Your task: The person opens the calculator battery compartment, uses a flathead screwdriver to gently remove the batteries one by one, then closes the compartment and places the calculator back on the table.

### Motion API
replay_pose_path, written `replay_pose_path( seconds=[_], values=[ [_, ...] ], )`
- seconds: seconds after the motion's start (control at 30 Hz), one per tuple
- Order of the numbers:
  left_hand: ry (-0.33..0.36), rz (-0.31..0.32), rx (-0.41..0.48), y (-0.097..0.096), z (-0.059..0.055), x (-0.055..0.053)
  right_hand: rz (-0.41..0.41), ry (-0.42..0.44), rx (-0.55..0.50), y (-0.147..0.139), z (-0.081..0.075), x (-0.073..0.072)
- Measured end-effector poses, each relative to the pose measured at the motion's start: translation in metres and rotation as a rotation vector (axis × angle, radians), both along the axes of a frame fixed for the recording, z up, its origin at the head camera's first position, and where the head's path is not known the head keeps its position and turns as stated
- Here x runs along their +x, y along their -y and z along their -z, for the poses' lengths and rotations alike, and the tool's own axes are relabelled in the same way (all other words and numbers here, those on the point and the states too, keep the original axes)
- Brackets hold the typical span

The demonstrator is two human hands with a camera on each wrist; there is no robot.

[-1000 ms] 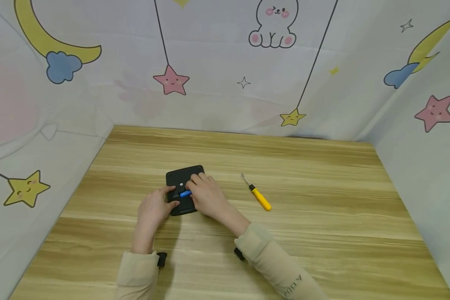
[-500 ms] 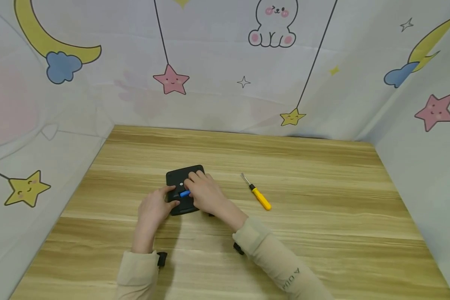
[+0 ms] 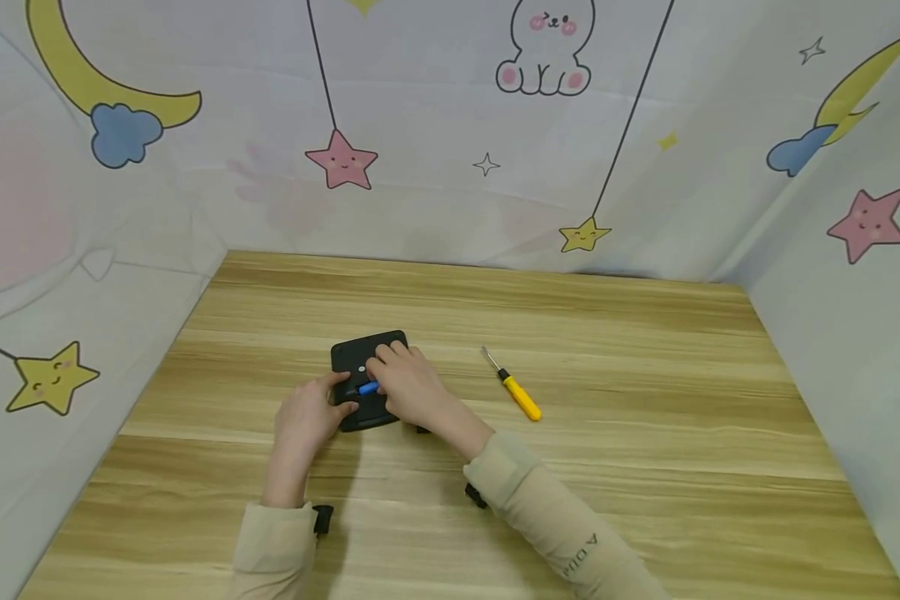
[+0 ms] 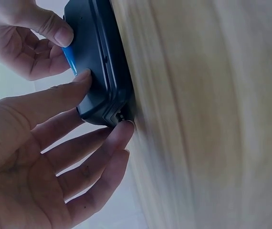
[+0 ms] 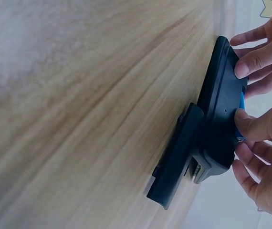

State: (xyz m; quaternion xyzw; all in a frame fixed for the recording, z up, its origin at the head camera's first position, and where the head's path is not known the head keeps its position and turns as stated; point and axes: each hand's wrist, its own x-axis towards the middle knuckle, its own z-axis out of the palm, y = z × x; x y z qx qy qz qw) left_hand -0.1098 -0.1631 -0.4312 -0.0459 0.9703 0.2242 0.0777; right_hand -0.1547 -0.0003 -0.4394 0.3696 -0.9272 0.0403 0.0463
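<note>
A flat black device [image 3: 371, 343] lies on the wooden table, left of the middle in the head view. A blue battery [image 3: 369, 387] sits at the recess in its upper face, its metal end showing in the right wrist view. My right hand [image 3: 414, 387] pinches the battery, with the thumb on it and the fingertips at the device's far side. My left hand [image 3: 309, 414] holds the device's left end. Its thumb [image 4: 55, 98] presses on the upper face and the other fingers reach the side edge. Part of the battery is hidden under my right hand.
A loose black cover-like piece [image 5: 176, 157] lies against the device's near right side. To the right is a screwdriver [image 3: 521, 396] with a yellow handle. A printed white cloth [image 3: 435, 208] walls the table [image 3: 645, 467] at the back and sides.
My right hand has shifted slightly left along the battery, and a bit of the black piece now shows below it. The left hand and the device have barely moved.
</note>
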Motion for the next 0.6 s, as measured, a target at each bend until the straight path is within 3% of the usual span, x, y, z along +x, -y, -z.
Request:
replay_pose_path(
  seconds=[0.6],
  values=[
    [0.009,0.003,0.005,0.0006,-0.0013,0.0012,-0.014,-0.063,0.037,-0.0002,0.0005,0.0015]
  ],
)
